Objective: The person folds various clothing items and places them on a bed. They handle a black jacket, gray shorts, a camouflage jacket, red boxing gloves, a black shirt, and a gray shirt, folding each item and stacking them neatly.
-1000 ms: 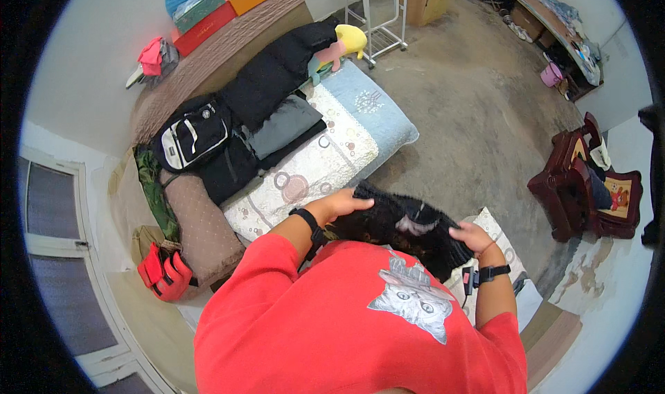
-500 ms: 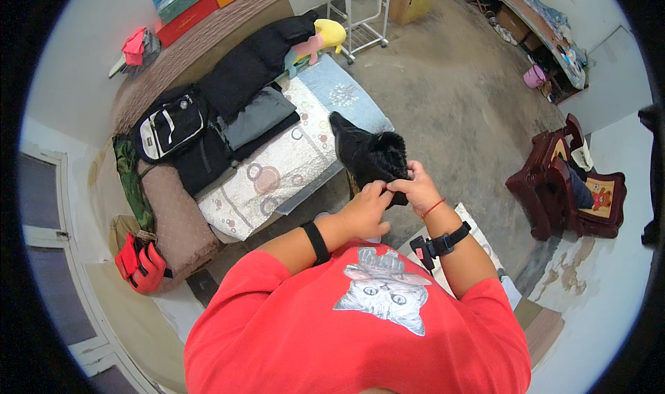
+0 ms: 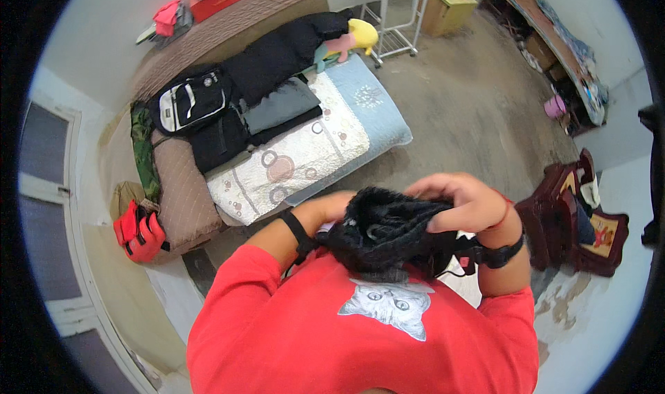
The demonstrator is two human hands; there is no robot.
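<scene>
Close in front of my chest is a black hat (image 3: 384, 235) with a fluffy fur lining, its furry opening turned up toward me. My right hand (image 3: 467, 203) grips its right side, with the thumb on the near face and the fingers bent over the far edge, slightly blurred. On the other side, my left hand (image 3: 338, 207) holds the hat's left edge; most of its fingers are hidden behind the black fur. A thin dark strap or cord hangs near my right wrist.
Ahead to the left, a bed or couch (image 3: 353, 134) bears a black-and-white backpack (image 3: 190, 103), folded dark clothes (image 3: 284, 106) and a yellow plush toy (image 3: 364, 35). Dark red wooden furniture (image 3: 554, 221) stands at the right. A white rack (image 3: 398, 37) is at the back.
The hat has come nearer my chest and turned so that its furry opening spreads wide. My hands have moved apart, from together at its near edge to its two sides.
</scene>
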